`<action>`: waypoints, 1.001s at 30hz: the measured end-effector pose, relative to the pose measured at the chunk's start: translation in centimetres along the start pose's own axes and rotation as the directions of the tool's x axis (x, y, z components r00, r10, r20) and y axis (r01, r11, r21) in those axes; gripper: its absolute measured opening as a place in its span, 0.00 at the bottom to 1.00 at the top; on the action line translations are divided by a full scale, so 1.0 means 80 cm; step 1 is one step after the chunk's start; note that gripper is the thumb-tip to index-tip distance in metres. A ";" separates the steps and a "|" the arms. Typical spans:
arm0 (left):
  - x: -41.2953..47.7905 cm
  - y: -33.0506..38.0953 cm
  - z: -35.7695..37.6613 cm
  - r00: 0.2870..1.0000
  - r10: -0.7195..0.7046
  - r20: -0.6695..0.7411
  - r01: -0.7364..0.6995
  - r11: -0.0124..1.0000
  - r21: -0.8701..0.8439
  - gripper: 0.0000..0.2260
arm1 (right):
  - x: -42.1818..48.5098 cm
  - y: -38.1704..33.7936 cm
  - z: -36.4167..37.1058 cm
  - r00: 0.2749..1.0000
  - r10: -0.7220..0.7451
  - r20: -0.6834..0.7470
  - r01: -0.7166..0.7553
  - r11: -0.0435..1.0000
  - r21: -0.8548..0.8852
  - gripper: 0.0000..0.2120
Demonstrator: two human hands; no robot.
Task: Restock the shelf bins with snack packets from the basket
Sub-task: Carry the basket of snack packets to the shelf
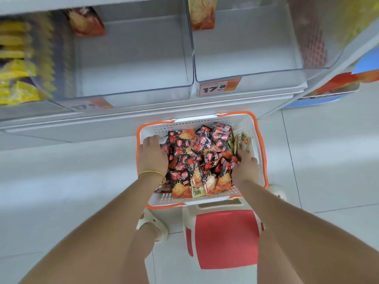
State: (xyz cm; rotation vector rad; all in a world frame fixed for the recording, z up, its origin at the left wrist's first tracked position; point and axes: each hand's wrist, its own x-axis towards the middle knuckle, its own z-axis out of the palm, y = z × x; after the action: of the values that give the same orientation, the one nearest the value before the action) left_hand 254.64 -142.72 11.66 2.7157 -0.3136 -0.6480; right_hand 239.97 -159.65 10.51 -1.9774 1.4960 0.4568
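Note:
A white basket (207, 121) with an orange rim sits on the floor below the shelf, heaped with black-and-orange snack packets (196, 158) and a few pale yellow ones (243, 141). My left hand (151, 155) reaches into the left side of the heap, fingers curled down into the packets. My right hand (246, 168) digs into the right side, its fingertips hidden among them. Above, two clear shelf bins stand nearly bare: the left bin (133, 58) and the right bin (246, 44), each with one sample packet at its back.
A bin of yellow packets (16, 64) fills the far left of the shelf. Orange price tags (219, 87) hang on the shelf edge. A red-and-white stool (223, 236) stands under me, next to my sandalled foot (151, 226). A blue display (348, 78) sits at the right.

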 end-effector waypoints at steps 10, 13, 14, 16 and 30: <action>0.018 0.077 -0.044 0.680 0.580 -0.448 -0.614 0.785 0.085 0.13 | -0.014 -0.106 -0.007 0.810 -0.534 -0.243 0.570 0.814 0.110 0.12; 0.039 0.093 -0.049 0.586 0.574 -0.572 -0.628 0.768 0.128 0.12 | -0.011 -0.127 -0.023 0.635 -0.644 -0.426 0.743 0.661 0.109 0.10; 0.048 0.095 -0.051 0.551 0.566 -0.613 -0.628 0.765 0.142 0.12 | -0.008 -0.137 -0.030 0.562 -0.665 -0.491 0.791 0.606 0.085 0.10; 0.068 0.099 -0.058 0.485 0.550 -0.680 -0.625 0.762 0.171 0.12 | 0.003 -0.162 -0.046 0.389 -0.689 -0.611 0.863 0.505 -0.020 0.11; 0.166 0.074 -0.009 0.199 0.694 -0.692 -0.465 0.688 0.557 0.11 | 0.115 -0.216 -0.001 -0.047 -0.665 -0.745 0.793 0.429 -0.433 0.11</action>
State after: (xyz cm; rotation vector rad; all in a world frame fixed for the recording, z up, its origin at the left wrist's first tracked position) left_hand 265.79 -151.79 9.17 2.3490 -1.1049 1.0970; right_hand 259.14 -163.44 9.53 -2.6396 0.4619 -1.3459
